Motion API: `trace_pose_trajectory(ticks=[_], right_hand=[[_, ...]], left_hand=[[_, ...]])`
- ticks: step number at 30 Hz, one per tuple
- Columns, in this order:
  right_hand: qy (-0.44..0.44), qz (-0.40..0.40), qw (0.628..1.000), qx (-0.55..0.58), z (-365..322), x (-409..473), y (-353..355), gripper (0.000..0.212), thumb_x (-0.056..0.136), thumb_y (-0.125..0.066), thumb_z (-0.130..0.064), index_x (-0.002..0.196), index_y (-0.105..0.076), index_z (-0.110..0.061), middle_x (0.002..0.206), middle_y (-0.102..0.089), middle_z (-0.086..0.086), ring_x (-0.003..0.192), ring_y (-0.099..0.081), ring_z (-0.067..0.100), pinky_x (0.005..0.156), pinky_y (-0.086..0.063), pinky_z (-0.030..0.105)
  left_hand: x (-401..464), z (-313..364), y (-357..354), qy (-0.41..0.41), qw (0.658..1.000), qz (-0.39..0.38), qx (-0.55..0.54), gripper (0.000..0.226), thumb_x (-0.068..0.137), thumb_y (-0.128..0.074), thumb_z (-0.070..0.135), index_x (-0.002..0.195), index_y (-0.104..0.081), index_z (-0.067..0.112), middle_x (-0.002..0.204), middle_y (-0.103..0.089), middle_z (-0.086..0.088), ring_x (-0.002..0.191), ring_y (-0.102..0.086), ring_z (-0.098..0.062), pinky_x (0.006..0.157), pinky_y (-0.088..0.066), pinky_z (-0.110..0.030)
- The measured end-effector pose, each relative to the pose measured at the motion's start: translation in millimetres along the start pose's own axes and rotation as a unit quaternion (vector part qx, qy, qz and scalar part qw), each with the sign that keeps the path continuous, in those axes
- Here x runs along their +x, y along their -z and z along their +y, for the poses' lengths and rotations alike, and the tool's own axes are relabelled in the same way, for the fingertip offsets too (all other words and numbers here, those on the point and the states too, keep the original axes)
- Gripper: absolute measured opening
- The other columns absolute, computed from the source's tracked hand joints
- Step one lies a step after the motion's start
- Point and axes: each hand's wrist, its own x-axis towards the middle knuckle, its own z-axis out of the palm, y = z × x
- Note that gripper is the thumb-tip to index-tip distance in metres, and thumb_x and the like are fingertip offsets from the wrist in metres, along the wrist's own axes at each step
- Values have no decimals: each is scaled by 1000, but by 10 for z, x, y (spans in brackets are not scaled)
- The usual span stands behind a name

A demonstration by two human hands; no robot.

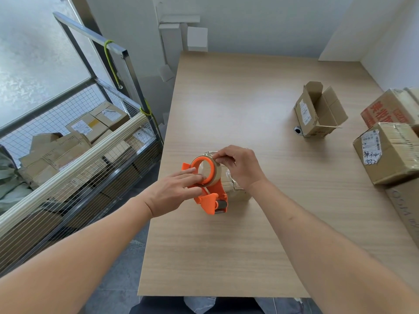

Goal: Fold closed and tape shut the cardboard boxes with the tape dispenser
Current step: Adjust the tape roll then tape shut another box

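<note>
Pale wood-grain table (226, 257) fills the lower and middle frame, its near edge hiding all but a strip of the person's lap. At centre, the left hand (174, 193) lies with fingers flat against the orange tape dispenser (212, 200), while the right hand (238, 166) pinches the rim of the tape roll (205, 169). Both cover most of a small taped box (233, 186) beneath. Farther off, at right of centre, an open cardboard box (317, 112) lies on its side. Closed cartons (385, 152) are cut off at the right edge. Upper left, a wire cage (79, 155) holds more boxes, hard to count.
</note>
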Motion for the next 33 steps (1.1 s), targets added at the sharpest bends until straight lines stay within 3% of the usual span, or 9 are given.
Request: trace_pose_trajectory(ticks=[4,9,14,16,18,20,25,29,33], right_hand=[[-37,6,999,31,13,10,-3,11,88,-71,6,93,-76,-3,91,-75,2,88,-68,14,84,-54,22],[-28,18,999,-11,20,-3,-27,12,90,-65,6,91,-71,-4,91,-71,3,86,-63,16,81,-49,22],[-15,-17,997,-73,18,-39,-59,12,95,-57,3,92,-63,-7,93,-65,5,87,-56,18,81,-45,27],[-42,14,996,-79,19,-66,-56,17,94,-51,6,91,-59,-9,89,-63,4,83,-55,20,79,-45,32],[-78,53,994,-57,40,-95,-9,17,92,-50,6,89,-58,-8,86,-63,5,81,-56,24,77,-45,35],[-82,35,995,-54,49,-139,28,13,93,-53,5,90,-59,-6,88,-64,6,84,-56,25,78,-45,36],[-98,16,995,17,-11,-208,43,7,94,-55,-5,92,-56,-11,98,-63,5,93,-61,23,83,-53,33],[-71,4,997,13,-38,-231,134,16,88,-73,-13,87,-57,-13,97,-68,2,96,-66,19,88,-57,31],[-102,21,994,39,-37,-224,178,25,81,-86,-16,79,-61,-14,75,-68,-3,71,-63,15,70,-54,30]], left_hand=[[-10,-9,-27,-3,1000,10,-9,31,91,-55,-5,106,-45,21,134,-62,-18,128,-59,-38,117,-38,-50],[27,12,-4,14,999,5,-42,39,89,-62,-10,108,-46,21,133,-62,-17,128,-59,-39,112,-44,-52],[63,1,34,21,998,-21,-48,21,94,-65,-2,113,-65,8,129,-63,-13,121,-61,-37,106,-49,-48],[74,-26,56,40,996,-20,-76,14,97,-61,0,109,-65,4,121,-65,-13,110,-63,-35,98,-52,-48],[11,-95,77,85,991,-7,-105,6,97,-60,2,102,-63,4,109,-64,-10,91,-59,-28,81,-54,-46],[-71,-168,93,102,990,-4,-93,8,96,-62,1,99,-61,8,109,-61,-6,85,-50,-19,74,-51,-38],[-87,-136,83,84,992,-29,-90,14,96,-62,3,99,-57,16,112,-58,-1,88,-36,-7,79,-36,-21],[-83,-101,144,86,992,-28,-83,11,96,-61,4,100,-58,14,113,-58,-2,86,-36,-6,76,-44,-26],[-80,-56,198,98,991,-40,-85,4,102,-53,18,105,-55,17,110,-56,3,83,-47,-14,72,-50,-35]])
